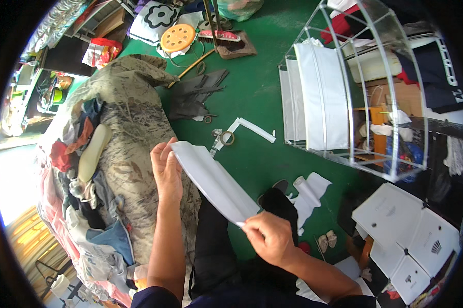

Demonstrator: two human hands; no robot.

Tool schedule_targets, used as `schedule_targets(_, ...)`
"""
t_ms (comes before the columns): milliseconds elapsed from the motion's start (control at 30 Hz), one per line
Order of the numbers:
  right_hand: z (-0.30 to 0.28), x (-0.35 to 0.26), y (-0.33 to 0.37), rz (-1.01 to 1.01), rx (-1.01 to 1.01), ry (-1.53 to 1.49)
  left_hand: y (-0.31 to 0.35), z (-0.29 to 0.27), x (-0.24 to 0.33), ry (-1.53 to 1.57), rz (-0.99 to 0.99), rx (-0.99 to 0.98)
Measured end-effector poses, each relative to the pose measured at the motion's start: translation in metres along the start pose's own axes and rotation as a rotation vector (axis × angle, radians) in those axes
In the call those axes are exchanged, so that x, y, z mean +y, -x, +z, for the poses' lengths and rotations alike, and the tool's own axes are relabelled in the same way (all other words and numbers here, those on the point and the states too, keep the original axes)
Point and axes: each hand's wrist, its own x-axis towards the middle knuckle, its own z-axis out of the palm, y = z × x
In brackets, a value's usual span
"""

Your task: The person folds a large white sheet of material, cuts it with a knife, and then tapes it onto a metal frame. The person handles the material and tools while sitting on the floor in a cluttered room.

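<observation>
A long white strip of thin sheet (216,182) is stretched slantwise above my legs. My left hand (167,172) pinches its upper left end between thumb and fingers. At the lower right end, my right hand (270,237) is closed on the edge. Whether the strip is paper, plastic or cloth, I cannot tell. Beyond it on the green floor lie a roll of tape (227,137) and a bent white strip (257,130). Right of my knee is a partly unrolled white sheet (309,194).
A tube-framed rack (324,97) with white panels stands at the right. A patterned cover (134,113) and piled clothes (95,226) fill the left. White boxes (391,215) lie lower right. Grey cloth (198,95), a dustpan (242,46) and a round orange seat (177,37) are farther off.
</observation>
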Motion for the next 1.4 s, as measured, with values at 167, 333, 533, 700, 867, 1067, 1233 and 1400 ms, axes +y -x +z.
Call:
schedule_targets(167, -0.013, -0.08, 0.014, 0.396, 0.176, -0.228, 0.085, 0.042, 0.08, -0.084, -0.095, -0.046)
schedule_targets(333, 0.007, -0.134, 0.02, 0.448, 0.355, -0.561, 0.164, 0.05, 0.161, -0.282, 0.036, -0.639)
schedule_targets(533, 0.023, -0.193, 0.013, 0.339, 0.445, -0.704, 0.178, 0.055, 0.228, -0.266, 0.114, -0.734)
schedule_targets(700, 0.024, -0.226, 0.011, 0.243, 0.426, -0.739, 0.178, 0.055, 0.269, -0.357, 0.256, -0.746)
schedule_targets(867, 0.019, -0.247, 0.013, 0.181, 0.444, -0.683, 0.181, 0.06, 0.297, -0.472, 0.347, -0.751)
schedule_targets(1067, 0.016, -0.253, 0.016, 0.174, 0.494, -0.668, 0.185, 0.069, 0.303, -0.501, 0.32, -0.803)
schedule_targets(1233, 0.013, -0.255, 0.014, 0.165, 0.509, -0.627, 0.191, 0.073, 0.298, -0.495, 0.306, -0.819)
schedule_targets(1400, 0.012, -0.256, 0.017, 0.149, 0.528, -0.601, 0.192, 0.077, 0.296, -0.49, 0.311, -0.834)
